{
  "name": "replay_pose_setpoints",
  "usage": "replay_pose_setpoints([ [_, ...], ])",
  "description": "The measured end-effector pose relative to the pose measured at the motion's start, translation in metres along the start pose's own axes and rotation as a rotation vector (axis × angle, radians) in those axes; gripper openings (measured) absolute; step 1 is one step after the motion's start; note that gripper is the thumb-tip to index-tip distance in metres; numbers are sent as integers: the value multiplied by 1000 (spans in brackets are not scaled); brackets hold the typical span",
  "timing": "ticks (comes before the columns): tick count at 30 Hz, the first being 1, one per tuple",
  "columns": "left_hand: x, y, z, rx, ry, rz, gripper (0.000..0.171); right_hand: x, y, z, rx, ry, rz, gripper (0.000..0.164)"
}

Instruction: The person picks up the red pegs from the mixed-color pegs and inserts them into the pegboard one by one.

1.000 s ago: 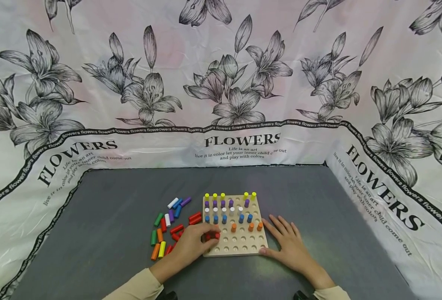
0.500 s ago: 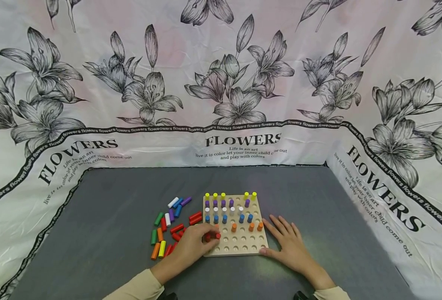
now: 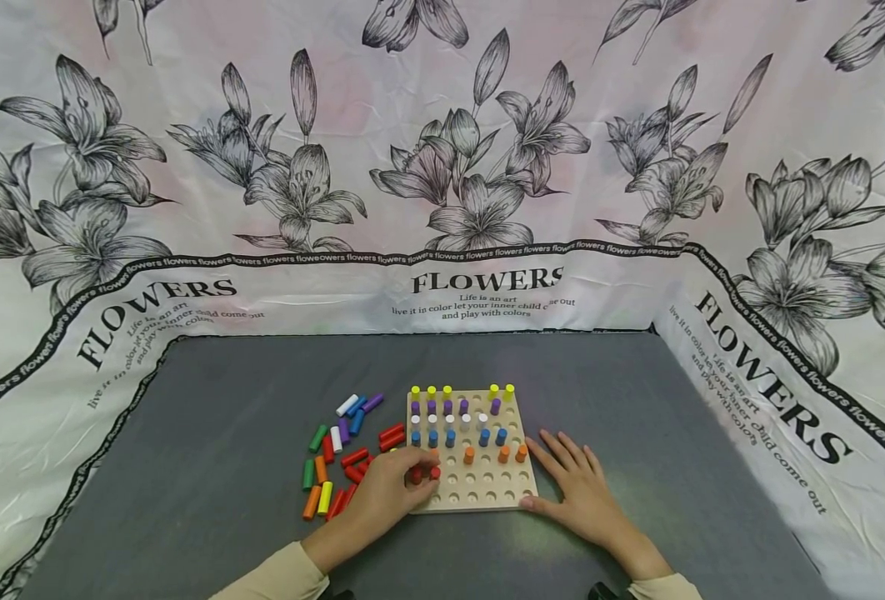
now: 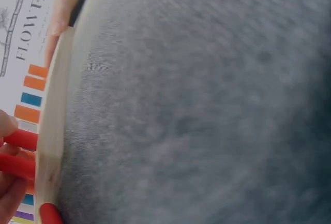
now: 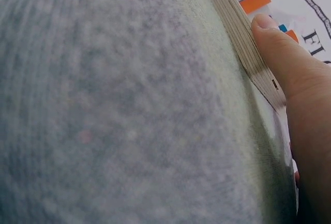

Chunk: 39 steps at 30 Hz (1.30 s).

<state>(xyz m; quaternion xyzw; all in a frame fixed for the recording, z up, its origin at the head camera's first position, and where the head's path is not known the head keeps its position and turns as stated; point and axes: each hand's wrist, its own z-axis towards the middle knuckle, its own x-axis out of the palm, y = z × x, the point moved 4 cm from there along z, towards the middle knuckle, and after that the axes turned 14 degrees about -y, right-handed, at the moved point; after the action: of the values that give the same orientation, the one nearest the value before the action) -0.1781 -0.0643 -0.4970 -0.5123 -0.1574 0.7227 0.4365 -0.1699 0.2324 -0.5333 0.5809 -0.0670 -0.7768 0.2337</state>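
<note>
A wooden pegboard (image 3: 513, 488) lies flat on the grey table, with rows of yellow, purple, white, blue and orange pegs standing in its back part. My left hand (image 3: 388, 490) is over its left side and pinches a red peg (image 3: 435, 472) upright at the second hole of the row in front of the orange one. Just left of it stands another red peg (image 3: 416, 473), partly covered by the fingers; both red pegs show in the left wrist view. My right hand (image 3: 576, 493) rests with spread fingers along the board's right edge, its thumb (image 5: 271, 35) at the front corner.
Left of the board lie several loose pegs, among them a green peg (image 3: 307, 475), a yellow peg (image 3: 325, 498), a white peg (image 3: 336, 439) and red pegs (image 3: 392, 432). A flower-printed cloth (image 3: 480, 292) borders the table at the back and sides.
Little differs. The red peg in my left fingers has shifted very slightly at its hole, while the right hand stays still on the board's edge.
</note>
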Motion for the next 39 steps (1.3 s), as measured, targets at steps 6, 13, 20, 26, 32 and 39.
replay_pose_setpoints([
  [6,-7,-5,3,28,-55,-2,26,-1,1,1,7,12,-2,87],
  [13,-26,-7,7,19,-126,-13,24,-1,2,0,7,21,-2,87],
  [20,-50,13,17,18,-199,41,30,-3,3,0,-8,-3,13,87],
  [26,-64,39,14,-64,-148,154,32,-4,4,1,-11,-3,10,87],
  [32,-69,60,6,-129,-73,241,27,-3,3,-1,-3,5,10,87],
  [39,-73,68,4,-140,-46,293,24,-2,1,-1,-3,4,11,87],
])
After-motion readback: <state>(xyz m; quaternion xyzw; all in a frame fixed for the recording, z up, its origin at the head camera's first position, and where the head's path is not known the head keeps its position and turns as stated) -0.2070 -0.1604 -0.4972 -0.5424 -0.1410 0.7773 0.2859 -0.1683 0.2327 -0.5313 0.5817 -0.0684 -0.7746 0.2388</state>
